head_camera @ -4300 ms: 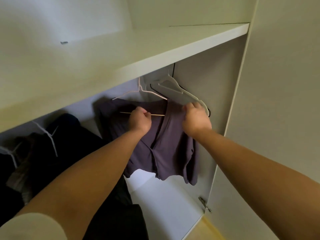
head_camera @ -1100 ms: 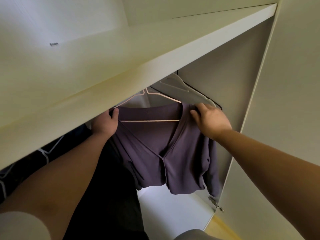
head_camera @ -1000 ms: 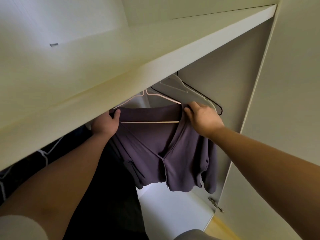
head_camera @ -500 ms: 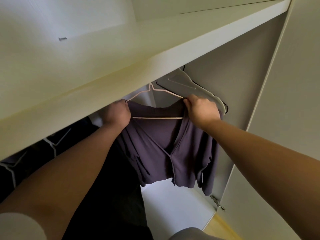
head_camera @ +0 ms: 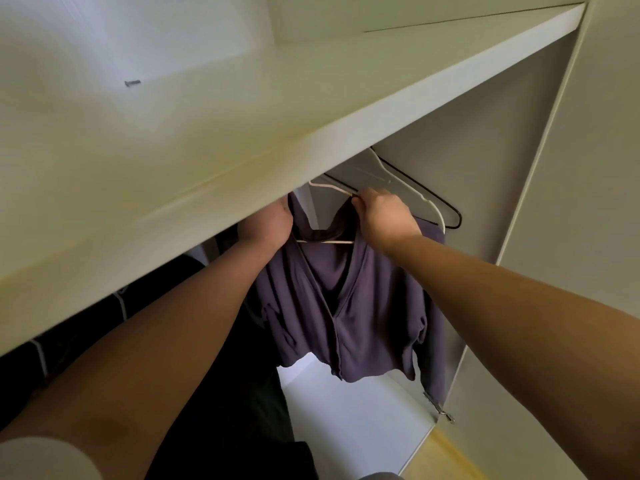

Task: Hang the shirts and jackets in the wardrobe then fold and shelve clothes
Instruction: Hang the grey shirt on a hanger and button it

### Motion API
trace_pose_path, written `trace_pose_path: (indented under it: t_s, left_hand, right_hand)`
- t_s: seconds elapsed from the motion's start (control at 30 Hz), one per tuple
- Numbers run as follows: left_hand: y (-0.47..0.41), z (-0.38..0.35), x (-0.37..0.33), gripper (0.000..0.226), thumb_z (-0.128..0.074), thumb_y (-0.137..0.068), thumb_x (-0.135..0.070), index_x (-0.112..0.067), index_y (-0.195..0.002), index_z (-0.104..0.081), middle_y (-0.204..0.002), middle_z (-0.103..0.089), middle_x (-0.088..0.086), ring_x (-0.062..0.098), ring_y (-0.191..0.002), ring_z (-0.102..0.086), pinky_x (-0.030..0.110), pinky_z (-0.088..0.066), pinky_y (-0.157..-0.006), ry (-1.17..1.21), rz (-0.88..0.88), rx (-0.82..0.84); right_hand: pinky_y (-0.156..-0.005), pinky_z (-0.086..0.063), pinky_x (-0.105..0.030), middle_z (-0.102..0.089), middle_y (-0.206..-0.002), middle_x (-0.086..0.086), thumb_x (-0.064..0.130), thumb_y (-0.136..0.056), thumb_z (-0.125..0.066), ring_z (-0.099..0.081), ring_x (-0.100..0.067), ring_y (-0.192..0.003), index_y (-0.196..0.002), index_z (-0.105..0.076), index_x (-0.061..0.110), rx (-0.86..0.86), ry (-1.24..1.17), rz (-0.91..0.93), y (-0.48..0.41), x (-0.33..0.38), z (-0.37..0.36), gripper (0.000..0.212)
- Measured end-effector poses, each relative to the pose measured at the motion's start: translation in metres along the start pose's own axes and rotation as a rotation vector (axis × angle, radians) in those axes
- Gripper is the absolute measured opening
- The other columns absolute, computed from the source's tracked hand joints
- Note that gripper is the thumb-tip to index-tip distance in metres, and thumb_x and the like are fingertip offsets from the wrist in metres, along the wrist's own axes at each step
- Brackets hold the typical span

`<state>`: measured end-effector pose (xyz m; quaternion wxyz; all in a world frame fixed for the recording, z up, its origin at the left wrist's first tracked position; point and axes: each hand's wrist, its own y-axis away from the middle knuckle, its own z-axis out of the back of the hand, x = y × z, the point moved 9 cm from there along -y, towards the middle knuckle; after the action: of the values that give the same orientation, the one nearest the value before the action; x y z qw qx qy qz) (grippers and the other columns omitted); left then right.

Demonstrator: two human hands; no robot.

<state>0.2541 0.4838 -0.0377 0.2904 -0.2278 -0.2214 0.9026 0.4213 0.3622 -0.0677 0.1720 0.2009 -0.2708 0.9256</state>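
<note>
Pinching the purple cardigan (head_camera: 374,306) collar, right hand (head_camera: 384,214) fingers curled; left hand (head_camera: 272,221) fingers hidden under shelf (head_camera: 242,150).

On my feed the left arm (head_camera: 156,341) is bare up to a pale, off-white short sleeve (head_camera: 41,459) at the lower corner. The right arm (head_camera: 519,306) is bare all the way to the frame's edge.

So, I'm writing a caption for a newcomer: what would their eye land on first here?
The purple shirt on its thin hanger, hanging mid-frame under the wide pale shelf. Both bare arms reach in to it: the right hand pinches its collar, the left hand is at the other shoulder, fingers hidden by the shelf. Empty hangers hang at right.
</note>
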Motion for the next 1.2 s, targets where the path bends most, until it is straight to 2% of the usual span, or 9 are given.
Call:
trace_pose_path:
  t_s: [0.2, 0.33, 0.43, 0.53, 0.67, 0.77, 0.9, 1.07, 1.2]
  left_hand:
    - [0.001, 0.000, -0.005, 0.032, -0.037, -0.105, -0.015, -0.001, -0.111, -0.065, -0.114, -0.063, 0.020, 0.036, -0.108, -0.058, 0.044, -0.043, -0.094, -0.006, -0.014, 0.031]
    - [-0.003, 0.000, 0.009, 0.038, -0.035, -0.108, -0.027, -0.004, -0.124, -0.062, -0.126, -0.061, 0.019, 0.038, -0.120, -0.053, 0.043, -0.041, -0.102, 0.014, -0.021, 0.065]
    - [-0.002, -0.001, 0.023, 0.041, -0.037, -0.108, -0.029, 0.000, -0.127, -0.059, -0.129, -0.059, 0.024, 0.040, -0.123, -0.051, 0.046, -0.039, -0.105, 0.082, -0.034, 0.102]
    - [0.000, -0.003, 0.042, 0.042, -0.038, -0.108, -0.029, 0.007, -0.117, -0.059, -0.123, -0.059, 0.031, 0.044, -0.119, -0.053, 0.051, -0.040, -0.103, 0.193, 0.013, 0.124]
    - [0.003, -0.009, 0.070, 0.040, -0.035, -0.109, -0.027, 0.003, -0.106, -0.061, -0.114, -0.062, 0.032, 0.043, -0.111, -0.058, 0.046, -0.043, -0.096, 0.319, 0.146, 0.125]
    - [0.009, -0.010, 0.087, 0.032, -0.037, -0.108, -0.025, -0.010, -0.083, -0.049, -0.090, -0.057, 0.028, 0.042, -0.092, -0.058, 0.045, -0.043, -0.080, 0.302, 0.171, 0.105]
    - [0.013, -0.009, 0.091, 0.024, -0.038, -0.107, -0.026, -0.018, -0.089, -0.052, -0.083, -0.053, 0.009, 0.037, -0.089, -0.058, 0.042, -0.044, -0.078, 0.285, 0.143, 0.088]
    - [0.017, -0.014, 0.091, 0.028, -0.035, -0.107, -0.031, -0.015, -0.101, -0.058, -0.097, -0.063, 0.016, 0.038, -0.095, -0.059, 0.046, -0.049, -0.086, 0.227, 0.131, 0.111]
    - [0.020, -0.016, 0.089, 0.027, -0.033, -0.106, -0.032, -0.018, -0.094, -0.053, -0.092, -0.059, 0.016, 0.041, -0.092, -0.058, 0.049, -0.050, -0.085, 0.240, 0.116, 0.129]
  right_hand:
    - [-0.066, -0.035, -0.031, -0.065, -0.097, -0.020, 0.008, -0.096, -0.048, -0.061, -0.039, -0.089, -0.100, -0.062, 0.006, 0.044, -0.007, -0.068, -0.016, 0.025, -0.002, 0.014]
    - [-0.067, -0.037, -0.031, -0.066, -0.096, -0.020, 0.028, -0.102, -0.047, -0.061, -0.039, -0.090, -0.093, -0.062, 0.007, 0.076, -0.131, -0.059, -0.012, 0.019, 0.001, 0.027]
    - [-0.081, -0.047, -0.035, -0.069, -0.110, -0.018, 0.041, -0.101, -0.050, -0.061, -0.037, -0.105, -0.116, -0.065, 0.009, 0.069, -0.148, -0.044, 0.001, 0.004, 0.008, 0.039]
    - [-0.092, -0.050, -0.040, -0.068, -0.119, -0.016, 0.047, -0.100, -0.046, -0.061, -0.036, -0.111, -0.128, -0.060, 0.013, 0.040, -0.135, -0.065, 0.014, -0.020, 0.016, 0.047]
    - [-0.083, -0.045, -0.037, -0.067, -0.112, -0.019, 0.037, -0.104, -0.041, -0.060, -0.038, -0.104, -0.115, -0.064, 0.010, -0.041, -0.031, -0.064, 0.025, -0.040, 0.026, 0.038]
    - [-0.081, -0.039, -0.039, -0.064, -0.110, -0.023, 0.025, -0.105, -0.041, -0.057, -0.041, -0.103, -0.112, -0.064, 0.003, -0.032, 0.026, -0.062, 0.029, -0.046, 0.024, 0.033]
    - [-0.080, -0.043, -0.040, -0.062, -0.107, -0.025, 0.022, -0.105, -0.041, -0.058, -0.041, -0.100, -0.107, -0.065, 0.000, 0.003, 0.052, -0.093, 0.028, -0.049, 0.019, 0.033]
    - [-0.076, -0.044, -0.038, -0.067, -0.104, -0.024, 0.029, -0.104, -0.041, -0.061, -0.042, -0.096, -0.103, -0.068, 0.005, 0.015, 0.101, -0.114, 0.020, -0.040, 0.015, 0.036]
    - [-0.071, -0.039, -0.036, -0.068, -0.102, -0.025, 0.026, -0.102, -0.043, -0.060, -0.044, -0.094, -0.103, -0.070, 0.006, 0.009, 0.089, -0.073, 0.008, -0.018, 0.017, 0.033]
